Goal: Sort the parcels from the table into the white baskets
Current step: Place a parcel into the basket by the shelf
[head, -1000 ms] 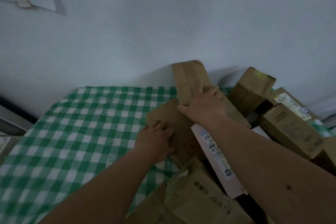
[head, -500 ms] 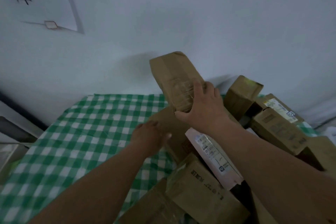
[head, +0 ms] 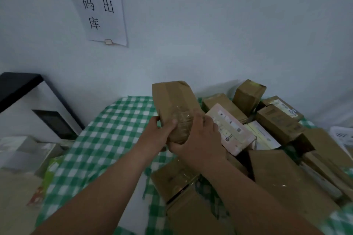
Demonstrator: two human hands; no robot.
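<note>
both hands now grasp the brown parcel, which stands nearly upright at the centre of the frame, lifted above the green checked tablecloth. half a second ago only the right hand held it, tilted, while the left hand lay low on a flat carton; now the left hand has come up and its thumb and fingers curl round the parcel's lower left side, and the right hand wraps the lower right edge from beneath. the view has also swung upward and left: the paper notice with black characters fills the upper left of the frame, where before only its bottom corner showed. a pink-and-white box lies just right of the hands, with the heap of cartons along the right side and a flat carton below the wrists. no white basket can be made out for certain.
</note>
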